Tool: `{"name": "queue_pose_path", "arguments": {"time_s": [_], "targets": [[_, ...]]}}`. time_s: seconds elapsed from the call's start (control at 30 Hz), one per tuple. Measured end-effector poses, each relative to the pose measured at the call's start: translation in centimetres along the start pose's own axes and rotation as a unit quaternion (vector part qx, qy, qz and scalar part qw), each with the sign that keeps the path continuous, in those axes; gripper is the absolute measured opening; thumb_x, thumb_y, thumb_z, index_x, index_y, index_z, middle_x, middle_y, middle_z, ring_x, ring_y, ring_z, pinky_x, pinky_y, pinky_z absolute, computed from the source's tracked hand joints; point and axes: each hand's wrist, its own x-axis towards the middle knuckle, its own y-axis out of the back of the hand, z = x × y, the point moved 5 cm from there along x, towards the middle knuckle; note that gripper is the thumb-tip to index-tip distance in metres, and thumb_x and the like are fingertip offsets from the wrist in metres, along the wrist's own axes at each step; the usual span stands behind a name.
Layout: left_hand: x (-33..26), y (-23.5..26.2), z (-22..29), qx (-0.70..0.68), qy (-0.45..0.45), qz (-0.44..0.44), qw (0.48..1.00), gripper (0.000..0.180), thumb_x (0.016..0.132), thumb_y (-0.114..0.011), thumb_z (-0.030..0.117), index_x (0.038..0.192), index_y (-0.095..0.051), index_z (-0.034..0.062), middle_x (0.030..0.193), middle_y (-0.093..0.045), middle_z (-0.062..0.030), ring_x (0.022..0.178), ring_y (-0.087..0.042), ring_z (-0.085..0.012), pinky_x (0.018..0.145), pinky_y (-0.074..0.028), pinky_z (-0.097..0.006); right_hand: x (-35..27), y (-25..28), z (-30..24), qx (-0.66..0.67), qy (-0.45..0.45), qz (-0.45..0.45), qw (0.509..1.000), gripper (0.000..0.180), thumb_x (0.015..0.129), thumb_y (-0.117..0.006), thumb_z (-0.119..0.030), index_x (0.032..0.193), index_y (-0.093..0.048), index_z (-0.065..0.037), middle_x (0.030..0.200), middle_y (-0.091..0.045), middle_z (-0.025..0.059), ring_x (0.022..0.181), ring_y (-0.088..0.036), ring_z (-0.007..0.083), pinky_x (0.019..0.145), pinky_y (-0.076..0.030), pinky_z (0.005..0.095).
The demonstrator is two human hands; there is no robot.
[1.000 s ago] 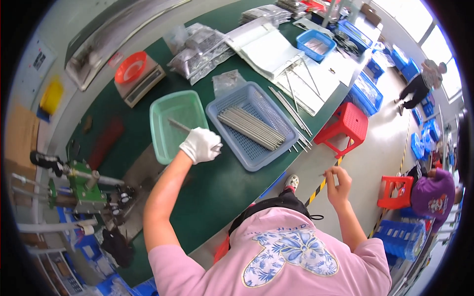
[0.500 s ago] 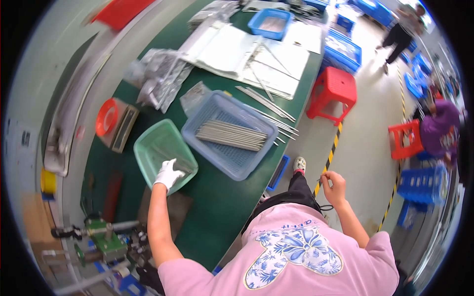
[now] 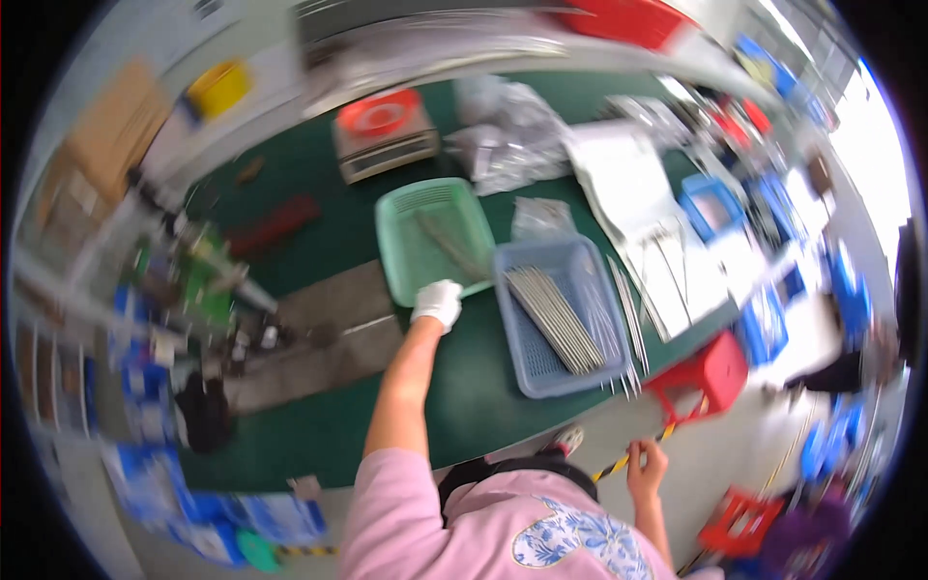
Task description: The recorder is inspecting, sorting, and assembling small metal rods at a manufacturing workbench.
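Set in a cluttered workshop, over a green table point(image 3: 464, 387) across the middle of the frame. Turned leftward since half a second ago, bringing a green machine point(image 3: 205, 280) up to the left side and a scale point(image 3: 387, 155) to the upper centre. Drawn back, too, from inside the green basket point(image 3: 389, 242) near the centre: the white-gloved left hand point(image 3: 438, 304), now over its near edge. Probably means less reach toward the dark strip point(image 3: 449, 242) lying in there. Lower right of the frame: the bare right hand point(image 3: 647, 466), well apart from both baskets, fingers curled in toward the thumb. Too blurred on either side to tell: fingers clamped on something, or merely together or apart. Unchanged right of centre: a bundle of grey rods point(image 3: 559, 324) lying slantwise in the blue basket point(image 3: 530, 374), apparently touched by neither hand.
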Motion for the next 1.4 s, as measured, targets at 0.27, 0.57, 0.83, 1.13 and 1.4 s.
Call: {"name": "queue_pose_path", "arguments": {"time_s": [0.27, 0.57, 0.83, 1.13, 1.4], "targets": [[-4.7, 1.8, 4.7, -0.006, -0.022, 0.189, 0.982, 0.023, 0.070, -0.055, 0.015, 0.091, -0.057, 0.0064, 0.092, -0.057, -0.0132, 0.090, -0.055, -0.0283, 0.078, -0.043, -0.041, 1.0, -2.2, 5.1, 0.183, -0.064, -0.134, 0.972, 0.008, 0.087, -0.044, -0.004, 0.087, -0.050, 0.000, 0.064, -0.052, 0.0036, 0.049, -0.050, 0.0102, 0.047, -0.038, 0.0217], [-18.6, -0.3, 8.1, -0.155, 0.190, 0.327, 0.913, 0.030, 0.069, -0.061, 0.014, 0.098, -0.058, 0.0082, 0.098, -0.058, -0.0123, 0.093, -0.054, -0.0296, 0.082, -0.044, -0.038, 10.1, -4.5, 2.7, 0.062, 0.112, -0.291, 0.948, 0.011, 0.083, -0.049, -0.010, 0.074, -0.051, -0.004, 0.052, -0.049, 0.0131, 0.044, -0.048, 0.0273, 0.042, -0.038, 0.0331], [-10.3, -5.1, 15.2, -0.360, 0.198, 0.081, 0.908, 0.043, 0.081, -0.059, 0.024, 0.113, -0.047, -0.0016, 0.112, -0.049, -0.0144, 0.101, -0.049, -0.0249, 0.088, -0.040, -0.036, 12.1, -2.1, 3.7, 0.102, 0.092, -0.169, 0.976, 0.009, 0.075, -0.053, -0.016, 0.081, -0.056, -0.009, 0.065, -0.057, 0.0108, 0.060, -0.055, 0.0325, 0.055, -0.045, 0.0407], [-7.1, -7.3, 16.0, -0.578, 0.291, 0.051, 0.761, 0.059, 0.056, -0.045, -0.009, 0.114, -0.047, -0.0003, 0.106, -0.052, -0.0171, 0.088, -0.054, -0.0332, 0.076, -0.047, -0.046, 7.0, 2.1, 9.1, 0.098, -0.120, 0.053, 0.987, 0.012, 0.075, -0.052, -0.020, 0.079, -0.056, -0.010, 0.068, -0.059, 0.0119, 0.063, -0.057, 0.0328, 0.057, -0.045, 0.0416], [-5.6, -6.6, 15.7, -0.540, 0.325, -0.031, 0.775, 0.069, 0.049, -0.041, -0.011, 0.115, -0.047, 0.0054, 0.100, -0.051, -0.0118, 0.085, -0.052, -0.0302, 0.063, -0.047, -0.040, 2.8, 4.0, 11.5, 0.055, -0.246, 0.006, 0.968, 0.016, 0.076, -0.052, -0.022, 0.079, -0.059, -0.008, 0.073, -0.061, 0.0142, 0.070, -0.057, 0.0337, 0.061, -0.044, 0.0438]]}}
